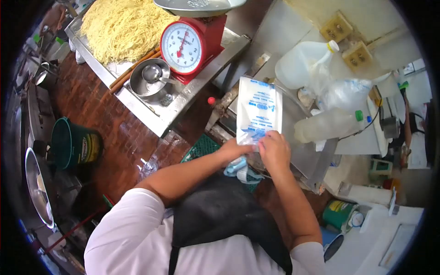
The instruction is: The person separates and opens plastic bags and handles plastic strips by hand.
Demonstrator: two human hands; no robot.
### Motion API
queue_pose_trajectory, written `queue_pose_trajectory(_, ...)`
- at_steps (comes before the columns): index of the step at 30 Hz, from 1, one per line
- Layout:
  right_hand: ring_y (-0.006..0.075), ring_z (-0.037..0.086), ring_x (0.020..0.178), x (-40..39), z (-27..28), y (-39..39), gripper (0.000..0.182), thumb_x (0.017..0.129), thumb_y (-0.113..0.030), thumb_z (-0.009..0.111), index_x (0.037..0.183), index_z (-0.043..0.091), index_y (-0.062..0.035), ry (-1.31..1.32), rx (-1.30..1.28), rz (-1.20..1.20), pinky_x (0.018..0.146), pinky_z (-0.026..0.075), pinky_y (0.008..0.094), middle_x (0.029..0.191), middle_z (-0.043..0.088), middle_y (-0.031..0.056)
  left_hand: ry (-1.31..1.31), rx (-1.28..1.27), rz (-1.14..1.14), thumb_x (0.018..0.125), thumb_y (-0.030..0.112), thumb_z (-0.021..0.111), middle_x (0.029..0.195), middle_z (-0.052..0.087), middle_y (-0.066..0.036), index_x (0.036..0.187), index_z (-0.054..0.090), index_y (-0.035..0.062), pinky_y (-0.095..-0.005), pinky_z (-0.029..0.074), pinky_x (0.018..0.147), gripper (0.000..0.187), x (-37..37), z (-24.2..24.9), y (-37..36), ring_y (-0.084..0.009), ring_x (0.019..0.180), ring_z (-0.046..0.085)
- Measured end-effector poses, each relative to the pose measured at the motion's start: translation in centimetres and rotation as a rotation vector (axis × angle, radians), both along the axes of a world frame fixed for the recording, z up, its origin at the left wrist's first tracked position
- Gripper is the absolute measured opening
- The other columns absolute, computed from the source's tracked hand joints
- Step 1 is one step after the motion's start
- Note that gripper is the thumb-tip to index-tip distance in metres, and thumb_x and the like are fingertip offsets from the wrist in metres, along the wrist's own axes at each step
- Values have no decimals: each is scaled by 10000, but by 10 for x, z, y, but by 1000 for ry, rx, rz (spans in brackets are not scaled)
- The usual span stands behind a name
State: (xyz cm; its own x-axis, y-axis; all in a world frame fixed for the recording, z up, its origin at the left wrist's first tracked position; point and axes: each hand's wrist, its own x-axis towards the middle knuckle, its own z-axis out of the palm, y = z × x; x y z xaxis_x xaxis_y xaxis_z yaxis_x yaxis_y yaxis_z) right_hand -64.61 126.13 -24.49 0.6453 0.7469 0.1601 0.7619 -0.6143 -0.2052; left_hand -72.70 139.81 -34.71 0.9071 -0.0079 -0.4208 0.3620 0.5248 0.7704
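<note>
A white plastic pack with blue print reading "bag" (259,103) lies at the edge of the metal-topped table in front of me. My left hand (233,150) is closed on its near left corner, thumb pointing across it. Close beside, my right hand (276,150) pinches the near right end with curled fingers. Between the two hands the plastic is crumpled and clear. A light-blue and white crumpled piece of plastic (240,169) hangs just below them, in front of my black apron (215,211).
Left of the pack, a metal table (160,123) holds yellow noodles (123,27), a red scale (213,43) and a metal bowl (137,87) with a ladle. Plastic jugs (298,66) and a green-capped bottle (325,124) stand right. A green bucket (64,144) sits on the brick floor.
</note>
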Motion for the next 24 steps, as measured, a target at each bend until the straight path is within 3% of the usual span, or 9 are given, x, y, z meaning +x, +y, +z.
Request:
queue_pose_trajectory(3, 283, 594, 957, -3, -9, -8, 152, 694, -131, 752, 826, 687, -94, 3, 46, -18, 797, 479, 439, 1046, 623, 73, 81, 42, -138, 858, 223, 697, 915, 675, -51, 1094, 634, 18, -273, 464, 772, 319, -17, 15, 18, -132, 856, 611)
queue_pose_trajectory(6, 308, 577, 1022, 4, -19, -12, 128, 706, -123, 738, 801, 658, -92, 10, 101, 52, 845, 459, 454, 1078, 619, 90, 139, 20, -44, 865, 246, 689, 891, 681, -46, 1060, 637, 15, -275, 457, 784, 307, -23, 21, 20, -129, 838, 615)
queue_pose_trajectory(11, 347, 531, 1159, 3, -20, -31, 134, 716, -84, 708, 818, 624, -100, 13, 183, 162, 929, 419, 472, 1187, 596, 110, 156, 279, -209, 870, 236, 696, 910, 677, -28, 1041, 638, 22, -255, 453, 753, 280, -37, 15, 21, -106, 840, 606)
queue_pose_trajectory(12, 364, 567, 1116, 1, -18, -37, 145, 707, -55, 710, 820, 630, -98, 40, 222, 168, 884, 461, 437, 1155, 631, 119, 162, 336, -261, 869, 232, 700, 925, 673, -24, 1052, 638, 24, -250, 451, 747, 284, -42, 24, 21, -101, 848, 602)
queue_pose_trajectory(14, 326, 606, 1045, -2, -9, -44, 138, 750, -88, 708, 871, 642, -86, 325, 331, 140, 861, 477, 408, 1086, 646, 109, 137, 475, -332, 871, 194, 697, 985, 649, -10, 1112, 629, 34, -237, 456, 776, 298, -52, 55, 23, -77, 890, 588)
queue_pose_trajectory(20, 182, 634, 931, -6, 26, -36, 254, 838, -187, 723, 1045, 666, -51, 1016, 538, 82, 810, 487, 293, 1019, 672, 65, -157, 149, 40, 897, 77, 632, 1052, 644, -30, 1170, 594, 30, -247, 479, 859, 280, -42, 120, 34, -80, 946, 601)
queue_pose_trajectory(21, 160, 627, 934, -6, 30, -33, 283, 848, -201, 725, 1073, 665, -42, 1105, 574, 94, 812, 482, 282, 1030, 671, 57, -195, 99, 163, 908, 103, 626, 978, 643, -12, 1156, 595, 29, -231, 499, 751, 261, -37, 131, 28, -70, 842, 609)
queue_pose_trajectory(22, 188, 581, 1070, -2, 42, -32, 532, 874, -309, 704, 1281, 548, -4, 1298, 461, 127, 921, 449, 310, 1193, 611, 105, -208, 73, 231, 917, 127, 618, 934, 637, -2, 1143, 595, 29, -218, 488, 684, 248, -35, 136, 25, -65, 778, 600)
queue_pose_trajectory(24, 215, 507, 1183, -2, 41, -33, 703, 882, -386, 677, 1390, 400, 12, 1580, 518, 190, 1003, 386, 334, 1305, 521, 148, -241, 24, 360, 942, 182, 587, 832, 618, 17, 1107, 595, 30, -186, 428, 519, 224, -32, 139, 18, -50, 617, 554)
